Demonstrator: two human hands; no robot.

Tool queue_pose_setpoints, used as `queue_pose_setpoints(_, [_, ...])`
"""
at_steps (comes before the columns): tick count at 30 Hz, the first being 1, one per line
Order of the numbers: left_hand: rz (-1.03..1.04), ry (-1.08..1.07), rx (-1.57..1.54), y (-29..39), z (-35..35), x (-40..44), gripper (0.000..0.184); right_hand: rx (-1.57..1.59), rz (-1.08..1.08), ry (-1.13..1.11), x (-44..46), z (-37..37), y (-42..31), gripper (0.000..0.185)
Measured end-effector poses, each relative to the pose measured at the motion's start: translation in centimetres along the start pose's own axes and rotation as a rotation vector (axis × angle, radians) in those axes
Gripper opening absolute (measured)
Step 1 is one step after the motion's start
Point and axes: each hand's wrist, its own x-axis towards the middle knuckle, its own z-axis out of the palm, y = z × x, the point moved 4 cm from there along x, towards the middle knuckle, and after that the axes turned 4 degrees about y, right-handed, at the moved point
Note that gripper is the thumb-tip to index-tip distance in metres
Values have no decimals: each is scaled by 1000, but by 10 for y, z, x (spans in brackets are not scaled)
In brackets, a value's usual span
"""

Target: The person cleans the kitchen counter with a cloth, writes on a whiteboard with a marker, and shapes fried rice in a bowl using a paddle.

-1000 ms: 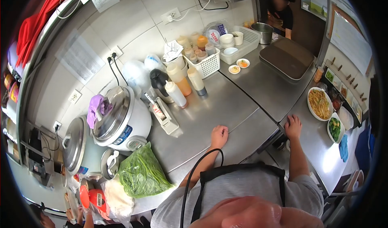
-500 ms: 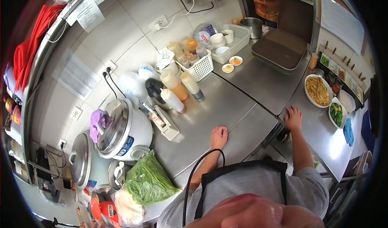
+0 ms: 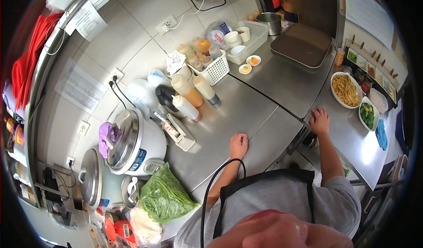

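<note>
Steel counter (image 3: 216, 131) with a cream dispenser (image 3: 187, 142) on it. To the dispenser's right and just nearer the wearer, the left hand (image 3: 238, 146) rests on the counter, its fingers curled narrow; whether they enclose anything cannot be told. Well to the dispenser's right, the right hand (image 3: 320, 120) lies on the edge of a side counter (image 3: 352, 146), fingers slightly spread. Farther right of the dispenser are noodles (image 3: 346, 90) and greens (image 3: 367, 114) in white bowls. Squeeze bottles (image 3: 187, 108) stand just behind the dispenser; a rice cooker (image 3: 152, 142) stands to its left.
</note>
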Motion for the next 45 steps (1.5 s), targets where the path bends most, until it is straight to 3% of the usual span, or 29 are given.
queue_pose_setpoints(45, [13,1,-5,-5,2,0,6,6,4,-5,1,1,1,34])
